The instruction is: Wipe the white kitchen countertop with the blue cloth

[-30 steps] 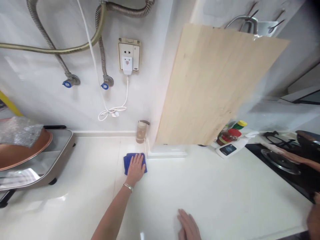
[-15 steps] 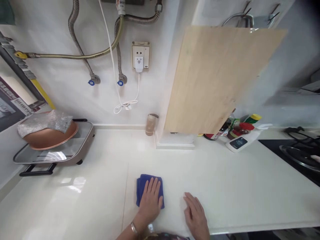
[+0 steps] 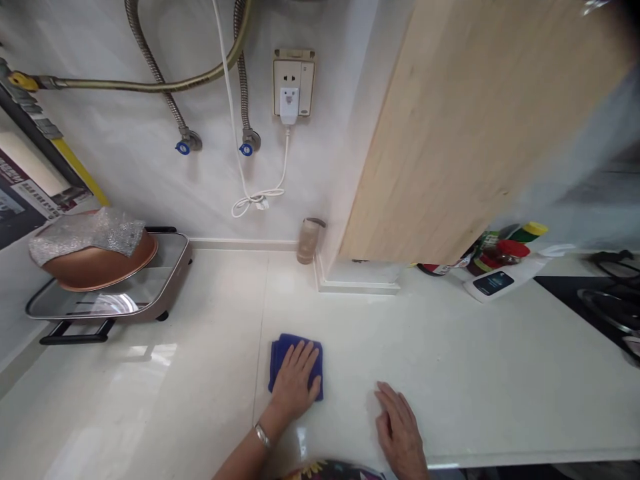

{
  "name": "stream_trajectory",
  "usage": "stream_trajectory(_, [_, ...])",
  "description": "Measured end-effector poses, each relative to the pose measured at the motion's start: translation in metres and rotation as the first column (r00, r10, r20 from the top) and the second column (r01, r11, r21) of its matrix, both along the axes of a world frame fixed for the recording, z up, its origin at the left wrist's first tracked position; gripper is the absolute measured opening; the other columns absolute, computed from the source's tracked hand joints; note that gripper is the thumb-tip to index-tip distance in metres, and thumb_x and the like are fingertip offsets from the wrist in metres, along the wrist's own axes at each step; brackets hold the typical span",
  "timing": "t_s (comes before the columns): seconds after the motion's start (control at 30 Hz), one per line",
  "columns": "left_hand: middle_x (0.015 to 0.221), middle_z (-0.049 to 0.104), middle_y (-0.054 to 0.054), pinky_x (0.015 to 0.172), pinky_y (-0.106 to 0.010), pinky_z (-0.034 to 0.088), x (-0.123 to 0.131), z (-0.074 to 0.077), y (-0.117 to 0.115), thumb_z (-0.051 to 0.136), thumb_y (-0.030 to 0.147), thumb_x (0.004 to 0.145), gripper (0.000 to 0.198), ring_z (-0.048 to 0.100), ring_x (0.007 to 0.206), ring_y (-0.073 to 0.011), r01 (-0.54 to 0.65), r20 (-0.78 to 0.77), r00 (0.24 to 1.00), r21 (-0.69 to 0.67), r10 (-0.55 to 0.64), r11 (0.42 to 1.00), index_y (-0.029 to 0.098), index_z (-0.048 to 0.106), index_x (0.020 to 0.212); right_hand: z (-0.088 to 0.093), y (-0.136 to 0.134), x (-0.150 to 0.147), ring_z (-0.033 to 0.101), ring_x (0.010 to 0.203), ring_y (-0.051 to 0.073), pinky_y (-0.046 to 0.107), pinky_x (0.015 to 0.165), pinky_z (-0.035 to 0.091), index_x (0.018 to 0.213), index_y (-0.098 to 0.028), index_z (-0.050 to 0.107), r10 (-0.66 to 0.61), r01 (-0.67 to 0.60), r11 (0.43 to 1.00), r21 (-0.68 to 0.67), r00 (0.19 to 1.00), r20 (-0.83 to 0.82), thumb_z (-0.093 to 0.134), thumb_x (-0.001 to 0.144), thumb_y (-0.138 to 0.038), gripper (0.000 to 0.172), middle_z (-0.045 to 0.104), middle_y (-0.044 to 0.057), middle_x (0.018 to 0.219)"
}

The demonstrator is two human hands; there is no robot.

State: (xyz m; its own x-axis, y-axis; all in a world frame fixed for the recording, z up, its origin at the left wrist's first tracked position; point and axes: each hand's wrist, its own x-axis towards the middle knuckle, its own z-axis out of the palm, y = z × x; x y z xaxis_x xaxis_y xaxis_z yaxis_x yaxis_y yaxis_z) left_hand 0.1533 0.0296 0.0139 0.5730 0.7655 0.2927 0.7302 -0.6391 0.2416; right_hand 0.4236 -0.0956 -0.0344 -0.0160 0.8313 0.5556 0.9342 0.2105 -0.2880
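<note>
My left hand (image 3: 295, 380) lies flat on a folded dark blue cloth (image 3: 281, 350), pressing it against the white countertop (image 3: 215, 380). Its fingers are stretched out and point away from me, and the cloth shows around them. To the right, my right hand (image 3: 400, 423) rests near the counter's front edge with its fingers loosely extended. Nothing is in it, and it stays apart from the cloth.
An electric pan (image 3: 173, 280) carrying a copper-coloured pan (image 3: 100, 270) under bubble wrap stands on the left. A small brown cup (image 3: 308, 241) stands by the wall corner. A wooden board (image 3: 430, 147) hangs ahead; a white bottle (image 3: 515, 279), jars and a black stove (image 3: 575, 293) are on the right.
My left hand and the cloth have moved slightly away from me and to the left. My right hand has barely moved. The head view has shifted closer to the counter.
</note>
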Motion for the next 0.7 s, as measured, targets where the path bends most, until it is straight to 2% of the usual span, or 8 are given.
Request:
stream_trajectory(0.2, [0.157, 0.042, -0.008, 0.124, -0.050, 0.029, -0.001, 0.003, 0.091, 0.041, 0.032, 0.098, 0.054, 0.033, 0.148, -0.0265, -0.155, 0.015, 0.988, 0.008, 0.155, 0.988, 0.015, 0.044, 0.149, 0.001, 0.000, -0.001, 0.057, 0.129, 0.024, 0.056, 0.113, 0.044, 0.140, -0.021, 0.048, -0.029, 0.029, 0.999, -0.016, 1.000, -0.010, 0.043, 0.095, -0.015, 0.045, 0.061, 0.011, 0.138])
stream_trajectory(0.4, [0.156, 0.043, -0.011, 0.124, -0.050, 0.025, -0.025, 0.006, 0.176, 0.038, 0.036, 0.098, 0.056, 0.035, 0.147, -0.0297, -0.298, 0.011, 0.955, 0.014, 0.298, 0.954, 0.012, 0.047, 0.147, -0.001, 0.001, 0.003, 0.058, 0.128, 0.024, 0.054, 0.112, 0.046, 0.139, -0.021, 0.049, -0.040, 0.041, 0.999, -0.024, 0.999, 0.010, 0.043, 0.095, -0.016, 0.045, 0.061, 0.011, 0.137])
stream_trajectory(0.53, [0.156, 0.044, -0.011, 0.124, -0.049, 0.023, -0.056, 0.005, 0.214, 0.035, 0.038, 0.098, 0.057, 0.036, 0.146, -0.0299, -0.371, 0.017, 0.929, 0.023, 0.371, 0.928, 0.012, 0.048, 0.147, -0.001, 0.001, 0.006, 0.059, 0.126, 0.024, 0.053, 0.109, 0.048, 0.138, -0.021, 0.050, -0.020, 0.021, 1.000, -0.013, 0.999, 0.027, 0.044, 0.094, -0.015, 0.045, 0.063, 0.010, 0.135])
stream_trajectory(0.7, [0.155, 0.045, -0.012, 0.123, -0.050, 0.023, -0.106, 0.004, 0.235, 0.034, 0.039, 0.096, 0.059, 0.036, 0.146, -0.0294, -0.481, 0.041, 0.877, 0.020, 0.480, 0.877, 0.013, 0.047, 0.148, -0.003, 0.003, 0.010, 0.061, 0.123, 0.024, 0.052, 0.107, 0.049, 0.136, -0.021, 0.052, -0.001, 0.000, 1.000, 0.006, 0.999, 0.033, 0.045, 0.093, -0.015, 0.044, 0.064, 0.011, 0.133])
